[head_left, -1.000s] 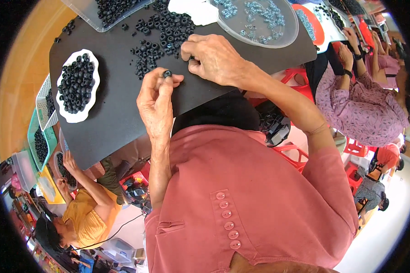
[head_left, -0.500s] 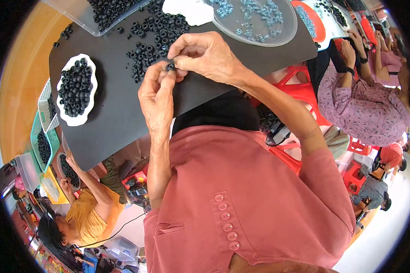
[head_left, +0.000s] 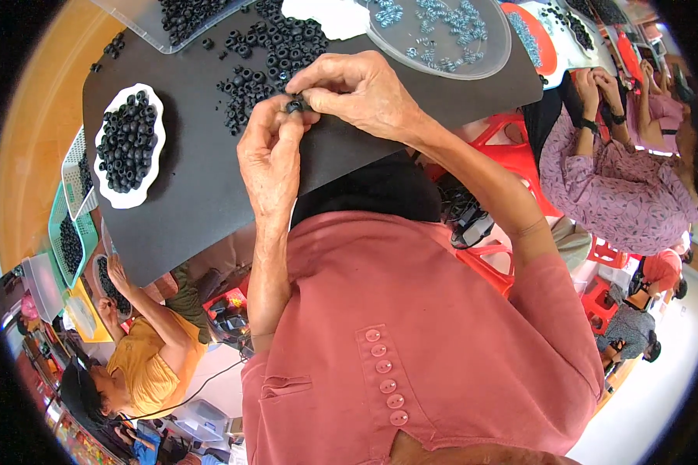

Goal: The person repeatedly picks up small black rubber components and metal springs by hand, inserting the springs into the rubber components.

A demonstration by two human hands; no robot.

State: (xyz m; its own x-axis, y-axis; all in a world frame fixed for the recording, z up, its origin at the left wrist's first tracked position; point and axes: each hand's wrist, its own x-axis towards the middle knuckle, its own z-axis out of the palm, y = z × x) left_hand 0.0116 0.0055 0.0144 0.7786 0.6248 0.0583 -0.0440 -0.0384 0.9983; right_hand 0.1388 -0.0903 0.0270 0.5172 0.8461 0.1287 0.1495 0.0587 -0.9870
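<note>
My left hand (head_left: 274, 163) pinches a small black rounded plastic part (head_left: 293, 106) between thumb and fingers. Against the top of that part, my right hand (head_left: 374, 97) has its thumb and forefinger closed together; whether something tiny sits between them is hidden. Both hands are held over the dark table mat (head_left: 202, 182). Just beyond them lies a loose pile of similar black parts (head_left: 291, 54), with holes showing in many of them. To the right, a round clear tray (head_left: 495, 66) holds many small bluish metal springs (head_left: 464, 31).
A white scalloped dish (head_left: 160, 147) full of black parts stands at the left. At the back are a clear bin (head_left: 143, 35) and a crumpled white cloth or paper (head_left: 329, 17). People in yellow (head_left: 157, 349) and patterned purple (head_left: 620, 178) sit on either side, near red stools (head_left: 504, 143).
The hands stay together at nearly the same spot, with the right fingers shifted slightly over the black part. The whole view has tilted a little.
</note>
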